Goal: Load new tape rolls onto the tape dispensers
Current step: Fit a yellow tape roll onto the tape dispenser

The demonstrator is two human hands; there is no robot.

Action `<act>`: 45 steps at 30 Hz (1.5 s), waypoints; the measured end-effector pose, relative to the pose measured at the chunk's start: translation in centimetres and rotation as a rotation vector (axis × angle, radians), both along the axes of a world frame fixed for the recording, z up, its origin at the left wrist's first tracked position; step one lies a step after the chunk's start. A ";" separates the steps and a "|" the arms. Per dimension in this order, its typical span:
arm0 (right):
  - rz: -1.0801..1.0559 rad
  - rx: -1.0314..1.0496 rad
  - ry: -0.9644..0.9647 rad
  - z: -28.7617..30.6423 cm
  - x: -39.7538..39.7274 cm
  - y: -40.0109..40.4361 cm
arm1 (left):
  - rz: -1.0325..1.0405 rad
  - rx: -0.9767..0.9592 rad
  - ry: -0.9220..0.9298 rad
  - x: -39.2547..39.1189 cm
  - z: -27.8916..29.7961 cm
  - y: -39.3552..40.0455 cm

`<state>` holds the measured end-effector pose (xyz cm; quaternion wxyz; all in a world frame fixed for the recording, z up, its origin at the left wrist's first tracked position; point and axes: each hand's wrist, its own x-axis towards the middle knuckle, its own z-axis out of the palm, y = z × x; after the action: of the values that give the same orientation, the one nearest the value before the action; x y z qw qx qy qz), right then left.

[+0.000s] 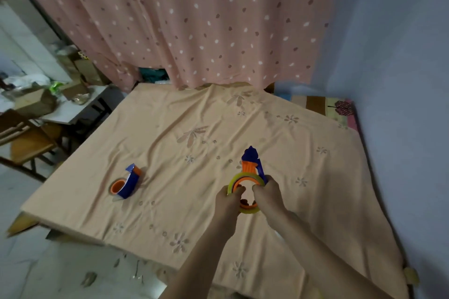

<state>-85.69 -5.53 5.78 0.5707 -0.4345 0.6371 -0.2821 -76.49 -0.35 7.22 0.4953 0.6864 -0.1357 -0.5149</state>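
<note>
A blue and orange tape dispenser [252, 164] stands over the peach cloth, held between both hands. A yellowish clear tape roll [245, 178] sits around its orange hub. My left hand [227, 204] grips the roll's left rim and my right hand [267, 195] grips the right side of the roll and dispenser. My fingers hide the lower half of the hub. A second blue and orange dispenser [126, 183] lies on the cloth to the left, its orange hub bare, with neither hand near it.
The peach flowered cloth [194, 128] covers a table that ends at the left and near edges. A pink dotted curtain [194, 19] hangs behind it, and a blue wall [401, 80] is on the right. Cluttered desks with boxes [36, 99] stand at far left.
</note>
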 end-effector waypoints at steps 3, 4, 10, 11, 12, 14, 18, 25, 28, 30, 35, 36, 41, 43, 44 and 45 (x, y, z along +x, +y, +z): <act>0.045 0.027 -0.011 -0.4 1.6 0.8 | 0.005 0.006 -0.023 1.6 -0.1 1.2; 0.051 0.041 -0.017 -0.5 2.2 1.1 | 0.008 0.009 -0.023 2.2 -0.1 1.5; 0.081 0.047 -0.020 0.4 5.8 1.6 | 0.025 -0.009 0.026 6.2 -0.1 2.2; 0.087 0.037 -0.021 0.5 6.5 1.6 | 0.025 -0.014 0.029 7.1 -0.2 2.2; 0.088 0.028 -0.019 0.7 7.3 1.6 | 0.020 -0.020 0.033 8.1 -0.4 2.1; 0.081 0.012 -0.013 0.7 9.2 1.7 | 0.004 -0.035 0.045 10.2 -0.7 2.1; 0.034 0.002 0.007 -0.3 14.8 2.2 | -0.052 -0.037 0.067 16.1 -1.9 2.0; -0.084 0.050 0.023 -0.6 26.7 4.4 | -0.359 -0.011 0.104 30.3 -2.5 3.5; -0.108 0.044 0.019 -0.1 30.1 5.7 | -0.404 -0.025 0.086 34.3 -2.2 4.0; -0.134 0.044 0.024 0.1 31.7 6.5 | -0.402 -0.039 0.083 36.0 -2.2 4.2; -0.035 0.024 0.170 0.0 33.8 8.7 | -0.364 -0.044 0.084 38.1 -2.6 5.8; 0.000 0.020 0.214 -0.1 34.1 9.2 | -0.363 -0.033 0.078 38.5 -2.7 6.4; 0.073 -0.011 0.305 -1.0 36.2 11.7 | -0.360 -0.006 0.054 40.3 -2.8 9.3; 0.093 -0.025 0.330 -1.0 37.1 12.7 | -0.344 0.008 0.050 41.2 -2.6 10.6; 0.104 -0.039 0.333 -1.0 37.6 13.1 | -0.338 0.013 0.052 41.7 -2.6 11.2; 0.112 -0.052 0.334 -0.9 38.1 13.4 | -0.335 0.013 0.053 42.2 -2.5 11.7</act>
<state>-47.59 7.87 4.89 0.4602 -0.5251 0.6902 -0.1902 -34.28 11.36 4.70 0.4017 0.6435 -0.2318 -0.6089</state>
